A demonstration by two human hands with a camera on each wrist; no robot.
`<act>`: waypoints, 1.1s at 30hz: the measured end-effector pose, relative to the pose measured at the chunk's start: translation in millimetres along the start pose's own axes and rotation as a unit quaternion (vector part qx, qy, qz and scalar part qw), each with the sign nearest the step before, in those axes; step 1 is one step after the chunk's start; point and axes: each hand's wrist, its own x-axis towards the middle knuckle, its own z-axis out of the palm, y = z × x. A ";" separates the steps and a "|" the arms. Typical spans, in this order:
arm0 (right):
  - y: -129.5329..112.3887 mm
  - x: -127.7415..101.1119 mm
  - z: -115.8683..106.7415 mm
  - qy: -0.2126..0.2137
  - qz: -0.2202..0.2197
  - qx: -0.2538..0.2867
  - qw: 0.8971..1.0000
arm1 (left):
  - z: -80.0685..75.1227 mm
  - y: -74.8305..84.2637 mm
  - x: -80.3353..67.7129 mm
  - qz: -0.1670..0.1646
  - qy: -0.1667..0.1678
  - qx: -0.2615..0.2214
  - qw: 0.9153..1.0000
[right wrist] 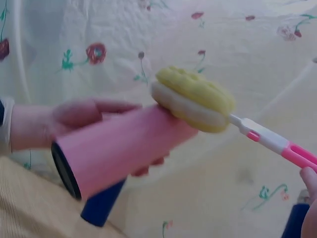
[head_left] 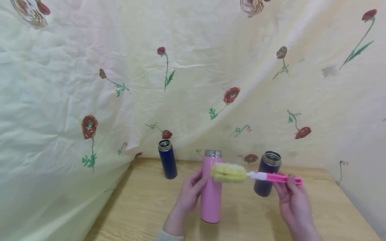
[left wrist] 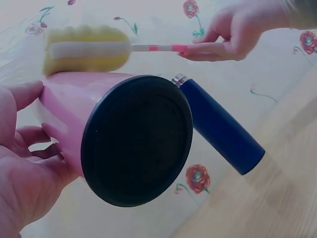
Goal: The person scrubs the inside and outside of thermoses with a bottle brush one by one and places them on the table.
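A pink bottle [head_left: 210, 204] without a lid is gripped by my left hand [head_left: 190, 191], raised above the table with its steel mouth up. In the left wrist view its dark round base [left wrist: 137, 141] faces the camera. My right hand [head_left: 297, 201] holds a bottle brush by its pink handle [head_left: 280, 178]. The brush's yellow and white sponge head [head_left: 229, 172] lies sideways across the upper part of the pink bottle in the head view. In the right wrist view the sponge [right wrist: 193, 99] overlaps the bottle's top end, hiding the mouth.
A slim blue bottle [head_left: 168, 160], uncapped, stands at the back left of the wooden table [head_left: 135, 204]. A wider dark blue bottle [head_left: 263, 182], also uncapped, stands at the right, partly behind the brush handle. Flower-patterned cloth [head_left: 193, 110] hangs behind and along the left side.
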 end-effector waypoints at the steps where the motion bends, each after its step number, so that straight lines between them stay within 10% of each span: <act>1: 1.7 -0.4 3.4 0.007 -0.005 0.011 1.000 | 0.2 0.1 -0.2 -0.002 -0.002 0.000 1.000; 33: 14.7 -4.2 16.8 0.085 -0.045 0.020 0.995 | 4.9 -2.3 -0.8 -0.009 0.038 0.087 0.995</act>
